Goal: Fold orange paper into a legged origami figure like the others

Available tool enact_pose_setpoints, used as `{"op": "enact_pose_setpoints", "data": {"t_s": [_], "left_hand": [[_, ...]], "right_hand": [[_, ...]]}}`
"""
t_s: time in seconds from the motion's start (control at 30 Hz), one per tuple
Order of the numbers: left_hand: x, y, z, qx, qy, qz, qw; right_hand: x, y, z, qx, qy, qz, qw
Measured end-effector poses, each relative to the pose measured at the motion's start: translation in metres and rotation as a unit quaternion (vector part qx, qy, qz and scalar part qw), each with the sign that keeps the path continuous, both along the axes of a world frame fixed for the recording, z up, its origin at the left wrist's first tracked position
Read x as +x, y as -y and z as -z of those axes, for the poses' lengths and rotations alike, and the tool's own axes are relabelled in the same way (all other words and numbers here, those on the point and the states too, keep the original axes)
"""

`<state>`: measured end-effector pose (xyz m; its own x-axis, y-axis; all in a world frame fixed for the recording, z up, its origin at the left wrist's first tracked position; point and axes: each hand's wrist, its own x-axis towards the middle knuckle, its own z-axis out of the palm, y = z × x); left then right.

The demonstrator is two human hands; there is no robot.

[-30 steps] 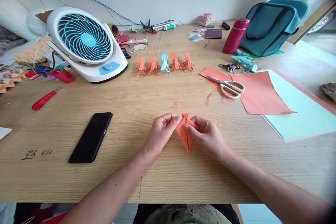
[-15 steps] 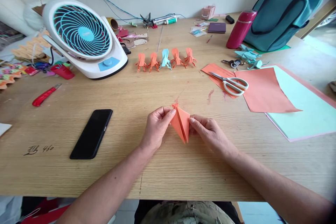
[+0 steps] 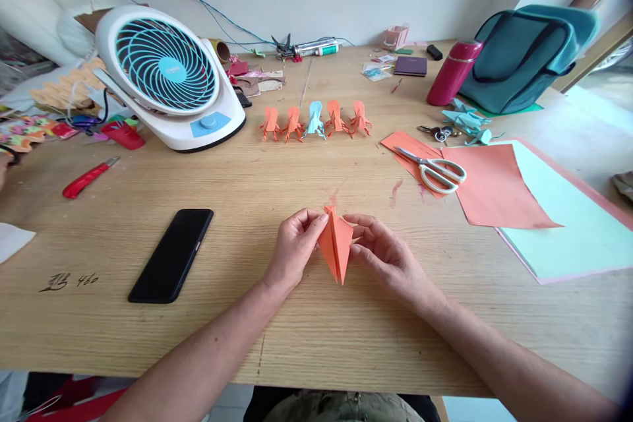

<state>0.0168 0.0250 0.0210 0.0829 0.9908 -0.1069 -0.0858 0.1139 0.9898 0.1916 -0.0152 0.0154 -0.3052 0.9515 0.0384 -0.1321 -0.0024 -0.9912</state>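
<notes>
Folded orange origami paper (image 3: 336,244), kite-shaped with a long slit down its middle, is held just above the table, its narrow points toward me. My left hand (image 3: 295,244) pinches its upper left edge between thumb and fingers. At the right edge, my right hand (image 3: 388,257) has its thumb and fingers apart, the tips close to or lightly touching the paper. Beyond the hands stand several folded paper figures in a row, among them a light blue one (image 3: 314,120) and an orange one (image 3: 270,124).
White-handled scissors (image 3: 438,175) lie on orange sheets (image 3: 499,184) at the right. To the left are a black phone (image 3: 171,256), a red utility knife (image 3: 89,178) and a white fan (image 3: 171,72). A magenta bottle (image 3: 453,72) and a teal bag (image 3: 524,59) stand at the back right.
My right fingers have loosened from a pinch on the paper's right edge and spread apart. My left hand keeps its hold. The paper has turned slightly, its lower points shifting left.
</notes>
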Motion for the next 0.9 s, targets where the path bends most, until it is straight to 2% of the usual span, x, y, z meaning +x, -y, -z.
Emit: {"op": "enact_pose_setpoints", "data": {"t_s": [0.2,0.37,0.57,0.73,0.9], "left_hand": [[-0.003,-0.001,0.003,0.001,0.006,0.014,1.0],[-0.007,-0.004,0.005,-0.001,0.019,0.06,0.998],[-0.013,-0.011,0.006,-0.02,0.026,0.099,0.995],[-0.017,-0.014,0.004,-0.042,0.036,0.063,0.996],[-0.016,-0.017,0.003,-0.061,0.041,0.004,0.997]], "right_hand": [[0.0,0.005,0.001,0.046,0.088,-0.003,0.995],[-0.001,0.003,-0.004,0.073,0.131,-0.016,0.989],[0.009,-0.01,-0.015,0.185,0.177,-0.075,0.964],[0.018,-0.01,0.005,0.219,0.198,-0.105,0.95],[0.022,-0.007,0.02,0.182,0.155,-0.08,0.968]]}}
